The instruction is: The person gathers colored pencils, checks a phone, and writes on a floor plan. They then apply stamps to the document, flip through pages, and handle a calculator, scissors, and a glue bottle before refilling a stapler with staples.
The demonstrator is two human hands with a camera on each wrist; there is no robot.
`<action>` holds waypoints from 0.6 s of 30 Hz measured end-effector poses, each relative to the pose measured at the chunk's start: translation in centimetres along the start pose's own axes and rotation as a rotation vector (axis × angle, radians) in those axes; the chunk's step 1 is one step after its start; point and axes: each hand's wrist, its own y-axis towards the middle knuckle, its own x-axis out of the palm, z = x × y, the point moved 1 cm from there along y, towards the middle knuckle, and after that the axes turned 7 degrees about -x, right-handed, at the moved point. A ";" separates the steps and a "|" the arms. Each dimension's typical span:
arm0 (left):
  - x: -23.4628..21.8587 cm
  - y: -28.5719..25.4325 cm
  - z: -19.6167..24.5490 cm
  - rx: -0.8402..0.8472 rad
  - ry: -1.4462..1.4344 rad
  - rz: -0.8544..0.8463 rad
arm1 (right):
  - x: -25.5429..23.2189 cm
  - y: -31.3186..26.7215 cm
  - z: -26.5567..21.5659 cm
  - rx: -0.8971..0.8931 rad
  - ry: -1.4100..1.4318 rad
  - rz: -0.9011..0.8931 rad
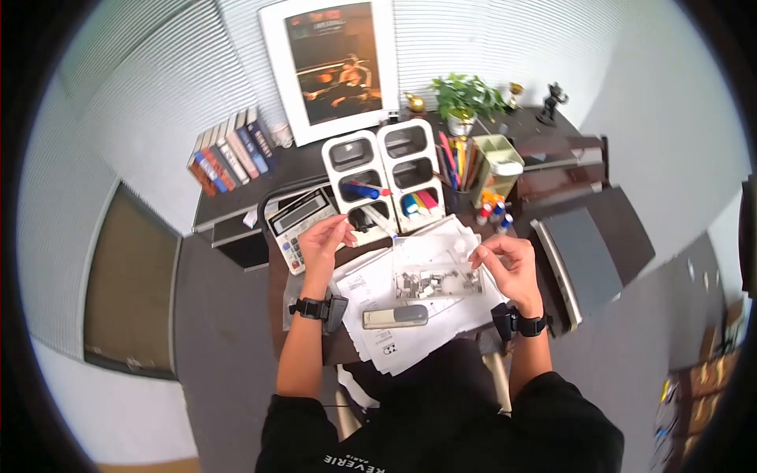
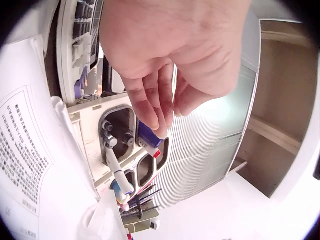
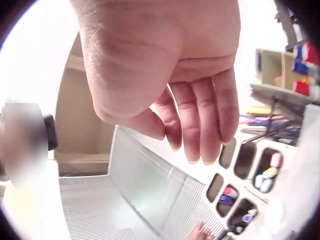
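Observation:
My left hand (image 1: 322,243) hovers beside the calculator (image 1: 298,225) and the front of the white organizer (image 1: 384,177), its fingers loosely bent. In the left wrist view nothing shows between the thumb and fingers (image 2: 159,112). My right hand (image 1: 511,272) hangs at the right side of a clear plastic box (image 1: 406,293) of small metal pieces (image 1: 432,282). Its fingers (image 3: 200,125) droop, relaxed, with nothing visible in them. A white marker (image 1: 380,222) leans out of the organizer's near left compartment; a blue marker (image 1: 360,190) lies in the one behind.
Printed papers (image 1: 371,288) lie under the box and a long grey-and-beige stapler-like thing (image 1: 394,317). Behind stand a pen cup (image 1: 457,197), a green holder (image 1: 497,154), a plant (image 1: 465,98), books (image 1: 230,154) and a framed poster (image 1: 335,67). A grey-topped machine (image 1: 579,256) sits at right.

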 end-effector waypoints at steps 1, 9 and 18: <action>0.1 -0.2 0.3 0.024 -0.013 0.013 | 0.0 -2.1 0.8 0.038 -0.028 0.079; 0.0 0.6 0.2 0.015 -0.111 -0.125 | 0.7 -10.6 6.0 0.093 -0.308 0.333; 2.4 -3.1 6.6 -0.073 0.754 -0.433 | 0.6 -11.1 6.4 0.034 -0.270 0.368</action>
